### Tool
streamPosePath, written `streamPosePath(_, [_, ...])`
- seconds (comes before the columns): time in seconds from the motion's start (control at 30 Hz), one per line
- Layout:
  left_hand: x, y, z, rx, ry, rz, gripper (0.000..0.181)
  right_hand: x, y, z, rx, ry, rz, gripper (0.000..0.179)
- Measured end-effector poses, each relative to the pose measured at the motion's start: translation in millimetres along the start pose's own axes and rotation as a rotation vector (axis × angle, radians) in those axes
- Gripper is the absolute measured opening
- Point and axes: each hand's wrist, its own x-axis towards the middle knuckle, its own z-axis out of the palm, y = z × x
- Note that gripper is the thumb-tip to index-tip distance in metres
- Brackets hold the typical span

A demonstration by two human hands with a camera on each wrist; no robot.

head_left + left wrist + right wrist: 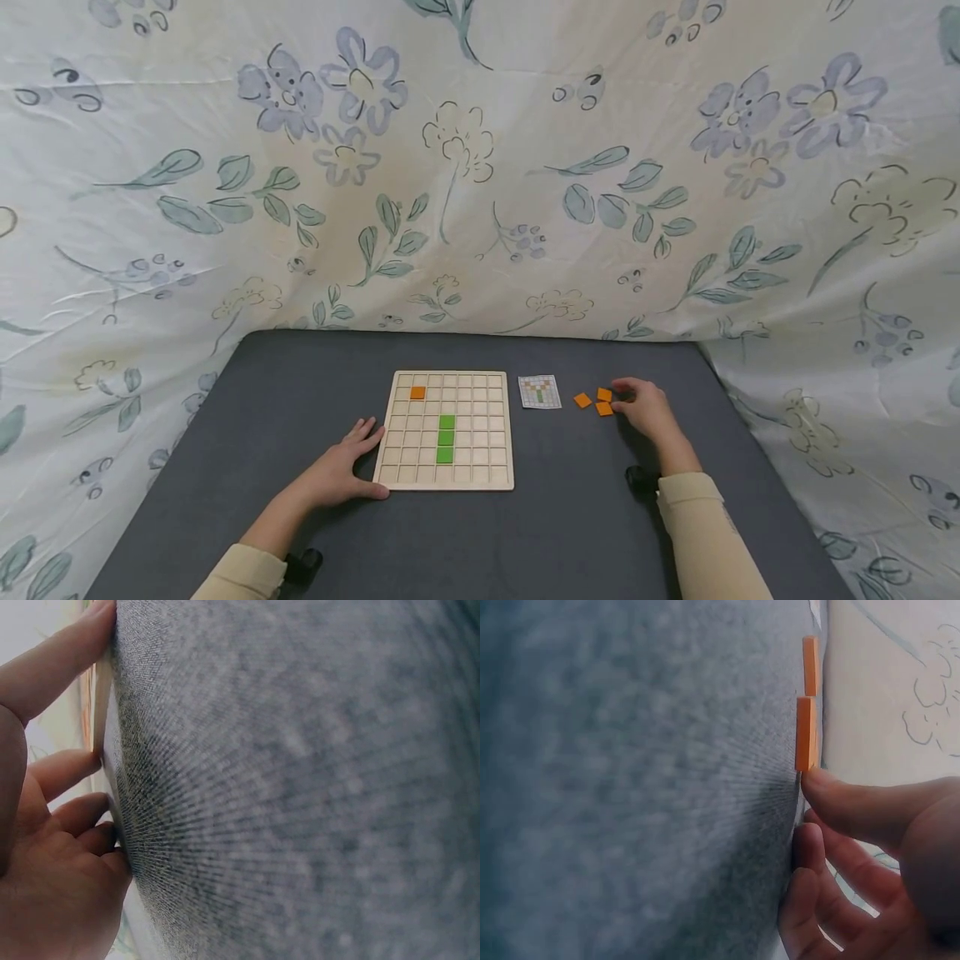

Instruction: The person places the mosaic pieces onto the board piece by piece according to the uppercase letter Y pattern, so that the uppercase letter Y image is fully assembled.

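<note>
A pale wooden grid board (pixel 480 433) lies on the dark table. One orange tile (pixel 417 392) sits in its upper left part, and three green tiles (pixel 446 437) form a column near the middle. My left hand (pixel 337 473) rests at the board's near left corner, thumb at the front edge and spread fingers along the left side. To the right of the board, three loose orange tiles (pixel 582 401) lie close together. My right hand (pixel 647 410) is beside them. In the right wrist view its thumb (pixel 840 799) reaches the end of the nearest tile (pixel 805 735), fingers loosely bent.
A small printed pattern card (pixel 539 392) lies between the board and the loose tiles. Grey cloth covers the table (pixel 555 533). Behind and at both sides hangs a flowered curtain (pixel 480 208). A black strap device (pixel 303 568) is on each wrist.
</note>
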Motion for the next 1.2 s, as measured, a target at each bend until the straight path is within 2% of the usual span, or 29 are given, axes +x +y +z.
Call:
streamPosePath(0.2, [0.9,0.0,0.1,-0.005,-0.006,-0.004,0.111,4.8,-3,1,-0.06,-0.022,-0.028,0.038])
streamPosePath(0.53, [1.6,-2.8,0.2,-0.012,-0.003,0.007,0.112,6.2,-10,2,-0.112,-0.041,-0.007,0.031])
streamPosePath(0.73, [2.6,-3.6,-0.7,-0.02,-0.013,0.01,0.111,2.1,-14,-1,-0.129,-0.019,-0.024,0.031])
streamPosePath(0.97, [3.5,-3.8,-3.0,-0.016,-0.014,0.015,0.111,-7.2,-35,-4,-0.12,0.011,-0.1,0.031])
streamPosePath(1.2, [3.3,-3.1,-3.9,-0.018,-0.015,0.012,0.111,-12.2,-60,-2,-0.072,-0.008,-0.14,0.03])
